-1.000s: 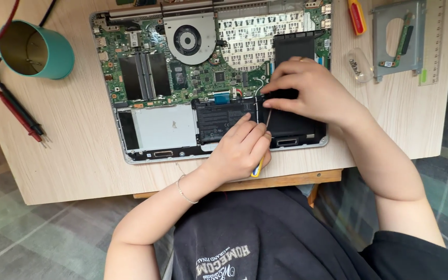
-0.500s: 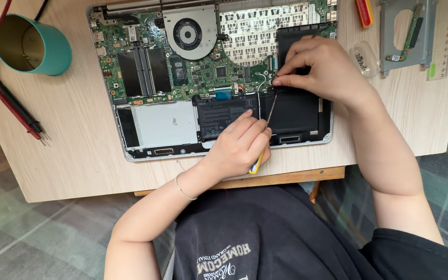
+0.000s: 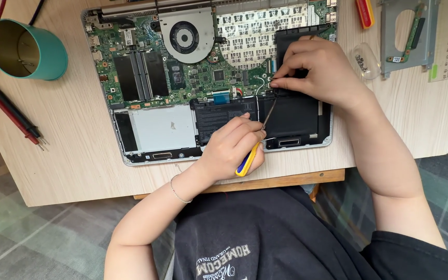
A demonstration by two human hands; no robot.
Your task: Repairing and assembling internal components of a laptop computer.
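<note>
Pale wood table (image 3: 68, 129) carries an opened laptop (image 3: 146, 129) whose front edge lies near the table's front edge. Left hand (image 3: 232, 145) is closed around a yellow-handled screwdriver (image 3: 255, 140), tip angled toward the black battery (image 3: 291, 116). Right hand (image 3: 322, 67) pinches, apparently, a small connector there. Teal cup (image 3: 32, 52), red probes (image 3: 11, 114) and metal bracket (image 3: 410, 36) lie well apart

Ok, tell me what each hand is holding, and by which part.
The left hand grips a screwdriver by its yellow and blue handle. The right hand has its fingers pinched at the laptop's board; whether they hold anything cannot be told.
</note>
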